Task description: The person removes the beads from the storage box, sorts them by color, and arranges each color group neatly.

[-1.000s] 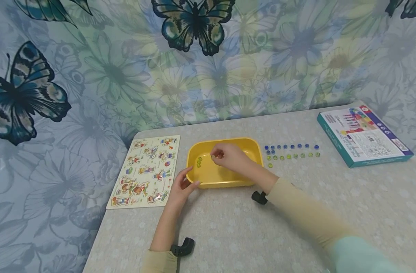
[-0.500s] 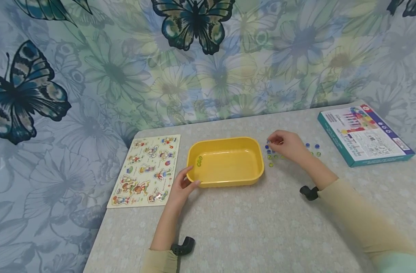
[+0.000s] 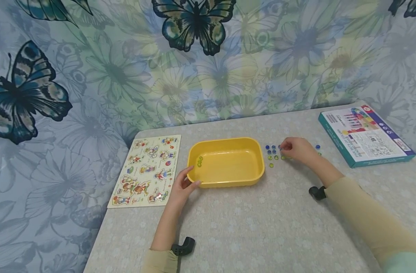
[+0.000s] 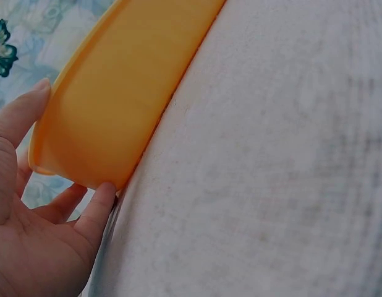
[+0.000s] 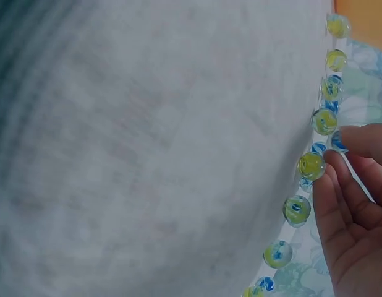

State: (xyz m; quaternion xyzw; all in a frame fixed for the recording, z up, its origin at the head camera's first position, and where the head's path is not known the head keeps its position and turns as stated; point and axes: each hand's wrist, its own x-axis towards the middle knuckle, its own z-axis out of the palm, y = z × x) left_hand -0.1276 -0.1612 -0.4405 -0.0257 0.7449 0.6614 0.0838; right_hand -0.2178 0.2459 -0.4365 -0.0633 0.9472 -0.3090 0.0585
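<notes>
Since 1 second ago the right hand (image 3: 296, 151) has left the inside of the yellow tub (image 3: 228, 176) and now lies over the rows of marbles (image 3: 272, 152) on the table (image 3: 262, 227), just right of the tub; in the last half second it has slid a little further right and lower along those rows. The left hand (image 3: 182, 186) has not moved: its thumb and fingers curl round the tub's near left corner, thumb on the rim and fingertips (image 4: 104, 195) under the wall.

The right hand's fingers are loosely bent, fingertips (image 5: 339, 161) touching a blue marble (image 5: 337, 143) beside a yellow-green marble (image 5: 311, 166); whether they have pinched one I cannot tell.

The marbles form 2 rows, blue behind and yellow-green in front, running left to right parallel with the tub's long axis. 2 green marbles (image 3: 199, 161) lie inside the tub at its left end. A picture puzzle board (image 3: 146, 170) lies left of the tub, a game box (image 3: 364, 134) far right.
</notes>
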